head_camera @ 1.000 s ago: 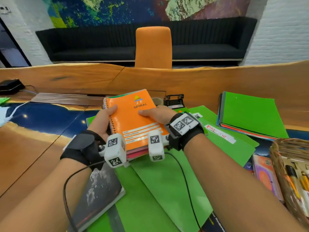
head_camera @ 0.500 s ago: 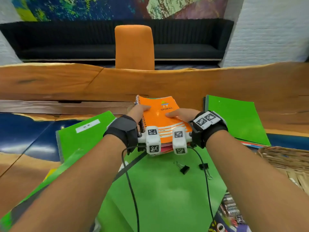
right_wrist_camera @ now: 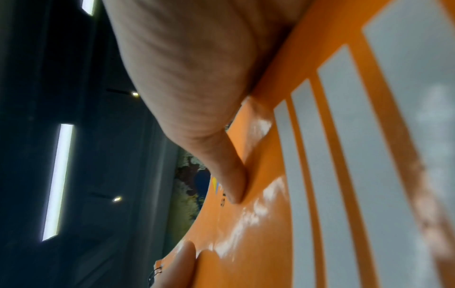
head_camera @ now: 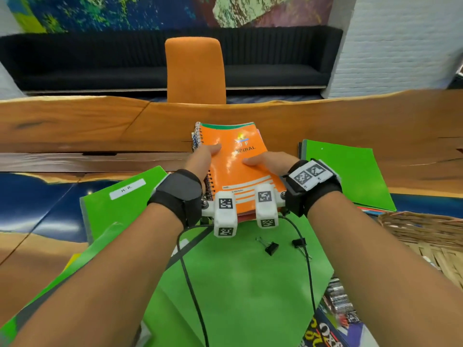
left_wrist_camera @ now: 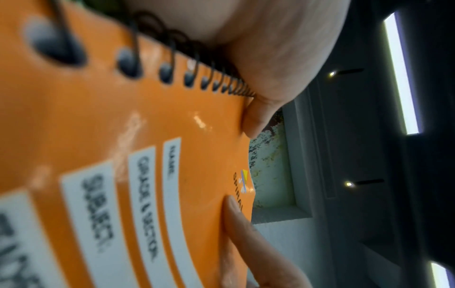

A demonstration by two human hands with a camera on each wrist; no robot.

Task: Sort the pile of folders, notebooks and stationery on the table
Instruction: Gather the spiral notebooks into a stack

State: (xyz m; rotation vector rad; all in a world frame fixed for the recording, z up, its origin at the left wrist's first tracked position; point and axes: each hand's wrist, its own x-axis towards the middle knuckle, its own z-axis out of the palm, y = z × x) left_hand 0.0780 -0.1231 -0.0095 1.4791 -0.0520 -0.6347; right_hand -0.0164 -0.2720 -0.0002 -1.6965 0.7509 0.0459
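From the head view, the left hand (head_camera: 200, 159) and right hand (head_camera: 265, 162) are gripping a stack of notebooks (head_camera: 240, 171) from either side, thumbs pressing on its orange cover — long axis running away from the person, above the green folders (head_camera: 238, 284).

Left wrist view: the thumb is lying beside the spiral binding (left_wrist_camera: 209, 78).

Right wrist view: the thumb is pressing the cover — under-fingers hidden.

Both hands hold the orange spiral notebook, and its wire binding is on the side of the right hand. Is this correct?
Not quite. Both hands do hold the orange spiral notebook, but its wire binding is on the side of the left hand, not the right hand. The head view shows this, and the left wrist view shows the coils running right under the left palm.
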